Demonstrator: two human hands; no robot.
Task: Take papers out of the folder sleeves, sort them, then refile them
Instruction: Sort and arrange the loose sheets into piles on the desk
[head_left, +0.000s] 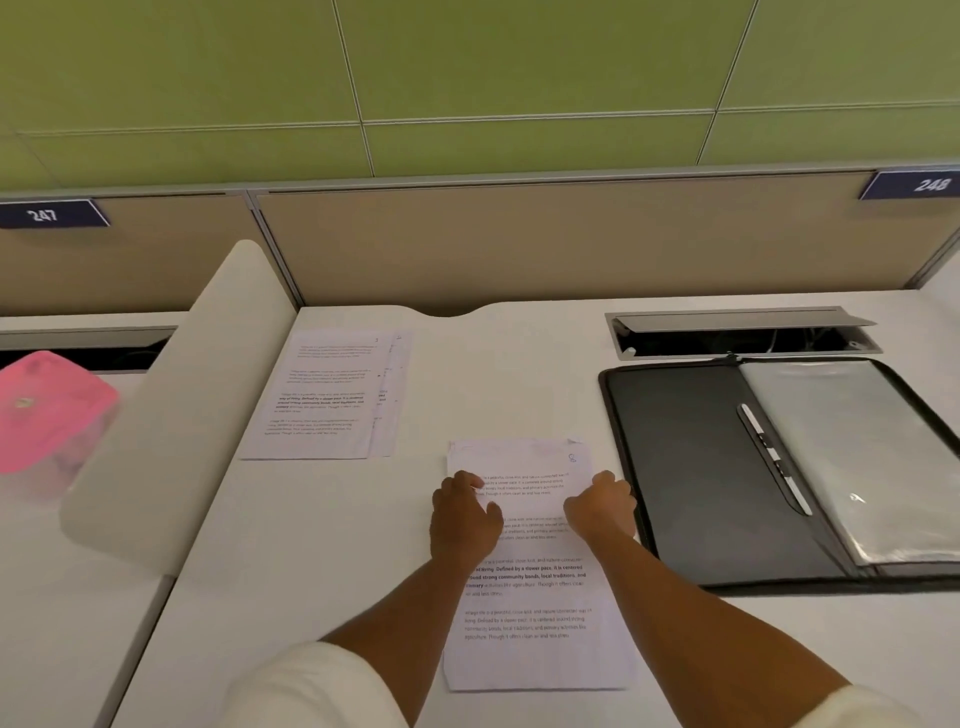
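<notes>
White sheets held at mid-surface, folder open to the right

White printed paper lies on the pale surface near the person. Left hand and right hand, fingers curled, grip its left and right edges toward the far end. A black folder with clear sleeves lies open just to the right. A second paper stack sits far left, well apart

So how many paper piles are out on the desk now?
2: a far-left stack beside the divider, and the sheets under both hands. More may be hidden in the folder.
</notes>
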